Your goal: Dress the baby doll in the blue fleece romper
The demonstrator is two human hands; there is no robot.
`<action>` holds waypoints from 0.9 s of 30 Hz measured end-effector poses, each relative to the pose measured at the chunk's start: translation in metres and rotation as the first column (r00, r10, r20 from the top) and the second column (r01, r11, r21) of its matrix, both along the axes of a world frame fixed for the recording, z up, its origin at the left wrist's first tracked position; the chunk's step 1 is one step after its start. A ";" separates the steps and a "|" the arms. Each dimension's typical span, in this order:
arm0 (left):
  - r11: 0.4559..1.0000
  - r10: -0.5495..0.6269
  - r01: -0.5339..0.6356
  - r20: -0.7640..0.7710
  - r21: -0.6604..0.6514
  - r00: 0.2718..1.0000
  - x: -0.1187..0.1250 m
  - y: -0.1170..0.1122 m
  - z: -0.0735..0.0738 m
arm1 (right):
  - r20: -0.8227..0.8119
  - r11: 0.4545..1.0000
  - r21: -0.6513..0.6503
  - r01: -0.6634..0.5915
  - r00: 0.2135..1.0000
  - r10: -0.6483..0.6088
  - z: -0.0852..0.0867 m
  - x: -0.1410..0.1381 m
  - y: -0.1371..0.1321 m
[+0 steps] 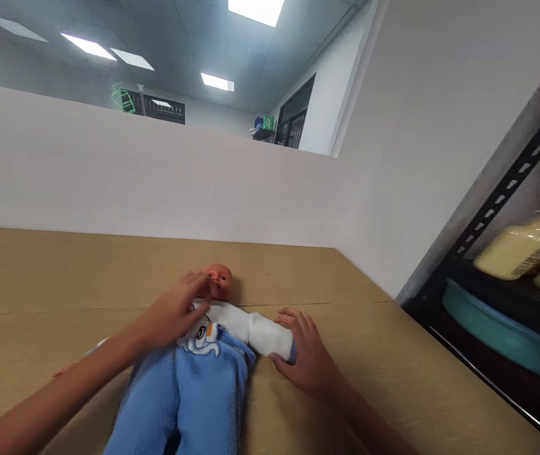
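A baby doll [219,281] lies on its back on a cardboard-brown table [61,278], dressed in a white top and blue fleece trousers [189,398] with a cartoon patch. My left hand [175,309] rests on the doll's chest and neck, fingers curled against the collar of the white top. Out at the end of the doll's white sleeve [263,333], my right hand [305,357] pinches the cuff between thumb and fingers.
A white partition wall [156,183] runs along the table's far edge and right side. At the right stands a black metal shelf [502,189] holding bags of grain [521,249] and a teal round tray [502,332].
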State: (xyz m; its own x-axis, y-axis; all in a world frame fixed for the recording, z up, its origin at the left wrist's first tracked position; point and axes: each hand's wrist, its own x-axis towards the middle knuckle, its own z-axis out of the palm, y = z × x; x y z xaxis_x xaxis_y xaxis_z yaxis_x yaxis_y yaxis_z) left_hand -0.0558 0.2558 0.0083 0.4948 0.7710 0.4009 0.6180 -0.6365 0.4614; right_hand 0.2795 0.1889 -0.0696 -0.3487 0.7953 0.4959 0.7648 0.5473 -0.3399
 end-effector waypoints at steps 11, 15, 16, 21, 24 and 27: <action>0.983 -0.165 0.185 -0.391 0.013 0.906 0.073 -0.026 -0.022 | -0.236 0.850 -0.489 -0.196 0.968 0.088 0.019 0.033 -0.003; 0.940 -0.265 0.315 -0.295 0.133 0.918 0.067 -0.026 -0.027 | -0.510 0.863 -0.453 -0.225 0.859 -0.044 0.027 0.027 -0.001; 0.915 -0.285 0.346 -0.275 0.207 0.918 0.065 -0.027 -0.027 | -0.546 0.883 -0.419 -0.210 0.836 -0.060 0.030 0.024 0.000; 0.674 -0.321 0.426 -0.280 0.604 0.905 0.057 -0.032 -0.034 | -0.513 0.962 -0.244 -0.127 0.858 -0.017 0.042 -0.011 0.012; 0.501 -0.396 0.441 -0.255 0.745 0.882 0.056 -0.035 -0.043 | -0.376 0.972 -0.190 -0.140 0.925 0.060 0.039 -0.045 0.020; 0.434 -0.439 0.433 -0.234 0.790 0.867 0.054 -0.038 -0.047 | -0.172 0.958 -0.211 -0.196 0.972 0.161 0.029 -0.073 0.026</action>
